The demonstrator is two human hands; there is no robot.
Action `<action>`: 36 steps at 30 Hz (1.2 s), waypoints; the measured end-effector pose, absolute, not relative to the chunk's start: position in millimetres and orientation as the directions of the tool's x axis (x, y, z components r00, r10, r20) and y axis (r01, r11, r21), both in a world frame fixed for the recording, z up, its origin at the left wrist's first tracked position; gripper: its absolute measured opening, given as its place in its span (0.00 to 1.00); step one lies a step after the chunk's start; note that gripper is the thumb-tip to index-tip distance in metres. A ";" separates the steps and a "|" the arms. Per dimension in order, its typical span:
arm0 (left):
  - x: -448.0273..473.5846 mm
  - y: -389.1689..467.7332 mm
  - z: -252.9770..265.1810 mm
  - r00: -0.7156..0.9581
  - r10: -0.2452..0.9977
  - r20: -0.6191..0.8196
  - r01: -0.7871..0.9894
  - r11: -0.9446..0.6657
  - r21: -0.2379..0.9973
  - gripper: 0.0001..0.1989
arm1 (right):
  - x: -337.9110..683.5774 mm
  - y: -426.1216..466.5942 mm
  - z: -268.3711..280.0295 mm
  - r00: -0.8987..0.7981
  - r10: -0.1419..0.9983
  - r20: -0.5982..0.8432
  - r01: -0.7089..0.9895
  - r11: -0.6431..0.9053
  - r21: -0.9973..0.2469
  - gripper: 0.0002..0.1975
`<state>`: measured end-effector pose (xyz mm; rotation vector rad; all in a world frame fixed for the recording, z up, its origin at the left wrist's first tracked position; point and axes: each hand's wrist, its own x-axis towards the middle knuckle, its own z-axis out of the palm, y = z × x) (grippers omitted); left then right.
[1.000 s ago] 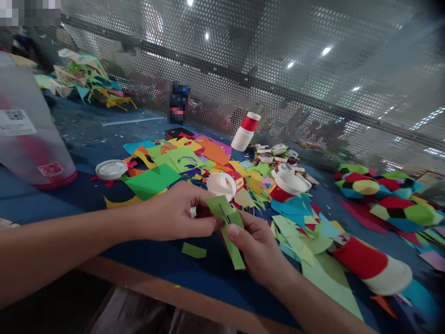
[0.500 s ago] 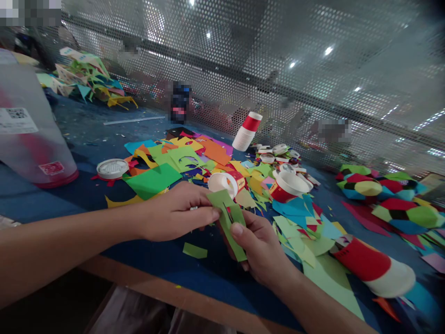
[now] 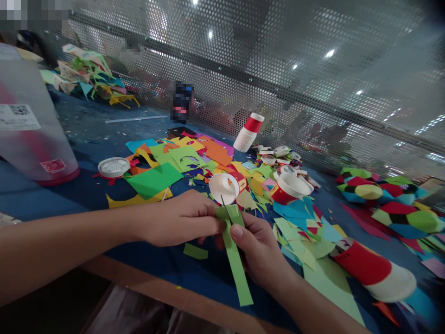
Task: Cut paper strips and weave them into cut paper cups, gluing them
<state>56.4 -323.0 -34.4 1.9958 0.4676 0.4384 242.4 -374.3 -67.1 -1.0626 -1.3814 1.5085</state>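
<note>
My left hand (image 3: pixel 189 217) is closed, pinching a light green paper strip (image 3: pixel 238 273) between thumb and fingers. The strip runs down across the gap between my hands, its lower end hanging over the table. A thin dark blade of scissors (image 3: pixel 225 207) shows at the paper's top. My right hand (image 3: pixel 259 245) is closed around the scissors, whose handles are hidden by its fingers, and its thumb lies against the paper. Just beyond my hands, a red and white paper cup (image 3: pixel 237 182) lies on its side. A small green scrap (image 3: pixel 195 251) rests below my left wrist.
Coloured paper scraps (image 3: pixel 156 180) spread over the blue table (image 3: pixel 139 255). A stack of paper cups (image 3: pixel 249 132) leans near the perforated metal screen (image 3: pixel 222 88). At left stands a translucent cup (image 3: pixel 34 134); another red and white cup (image 3: pixel 371 269) lies at right, near several colourful paper pieces (image 3: pixel 406 215).
The green paper has turned and opened out, with a long strip now hanging lower between my hands. The scissors blade sticks out farther past the paper's top edge. Both hands stay close together.
</note>
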 end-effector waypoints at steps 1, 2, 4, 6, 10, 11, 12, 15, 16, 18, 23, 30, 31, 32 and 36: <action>56.9 -323.4 -34.0 0.858 0.502 0.106 0.134 -0.420 0.898 0.13 | 242.5 -374.5 -67.7 -0.307 0.950 -0.059 -0.020 -0.068 -0.997 0.24; 57.4 -323.8 -33.6 0.856 0.506 0.105 0.131 -0.410 0.903 0.13 | 242.6 -374.6 -68.5 -0.299 0.952 -0.058 -0.015 -0.065 -0.998 0.25; 58.4 -324.5 -33.3 0.852 0.514 0.098 0.130 -0.389 0.912 0.13 | 243.0 -374.8 -70.1 -0.294 0.954 -0.052 -0.004 -0.056 -0.998 0.25; 59.3 -324.7 -33.6 0.848 0.521 0.094 0.126 -0.371 0.920 0.13 | 243.1 -374.7 -71.0 -0.291 0.955 -0.053 0.005 -0.054 -0.999 0.25; 60.4 -323.7 -35.9 0.838 0.536 0.097 0.110 -0.341 0.934 0.13 | 241.7 -373.9 -70.3 -0.272 0.960 -0.064 0.020 -0.060 -0.998 0.26; 60.5 -323.3 -36.5 0.836 0.541 0.097 0.111 -0.340 0.934 0.14 | 241.2 -373.7 -69.9 -0.262 0.963 -0.066 0.021 -0.063 -0.998 0.27; 60.6 -323.0 -36.9 0.832 0.546 0.098 0.114 -0.341 0.933 0.14 | 240.5 -373.4 -69.6 -0.250 0.966 -0.069 0.020 -0.066 -0.998 0.27; 60.3 -322.2 -37.5 0.821 0.562 0.103 0.134 -0.365 0.921 0.16 | 238.4 -372.7 -69.0 -0.231 0.971 -0.063 0.009 -0.062 -0.998 0.27; 60.1 -322.1 -37.6 0.819 0.564 0.102 0.141 -0.372 0.918 0.16 | 237.8 -372.6 -68.8 -0.233 0.971 -0.059 0.005 -0.060 -0.998 0.27; 59.6 -321.9 -37.6 0.818 0.566 0.104 0.148 -0.381 0.912 0.16 | 236.8 -372.4 -68.6 -0.244 0.969 -0.047 -0.011 -0.051 -0.999 0.26; 59.4 -322.0 -38.5 0.818 0.565 0.109 0.152 -0.395 0.906 0.16 | 237.5 -372.5 -67.9 -0.244 0.969 -0.034 -0.026 -0.041 -0.999 0.26; 58.7 -321.7 -40.4 0.808 0.581 0.096 0.171 -0.387 0.906 0.17 | 238.6 -371.5 -69.0 -0.185 0.983 -0.014 -0.061 -0.026 -0.998 0.23; 58.7 -321.3 -41.3 0.802 0.588 0.105 0.163 -0.386 0.908 0.16 | 238.5 -371.1 -69.5 -0.175 0.984 -0.022 -0.103 -0.041 -0.994 0.23; 58.8 -321.0 -42.4 0.791 0.602 0.112 0.160 -0.380 0.911 0.16 | 238.5 -370.7 -70.1 -0.164 0.986 -0.027 -0.144 -0.051 -0.988 0.22; 60.8 -319.3 -46.5 0.686 0.717 0.123 0.157 -0.311 0.937 0.14 | 239.8 -370.4 -71.6 -0.146 0.989 -0.010 -0.248 -0.046 -0.968 0.25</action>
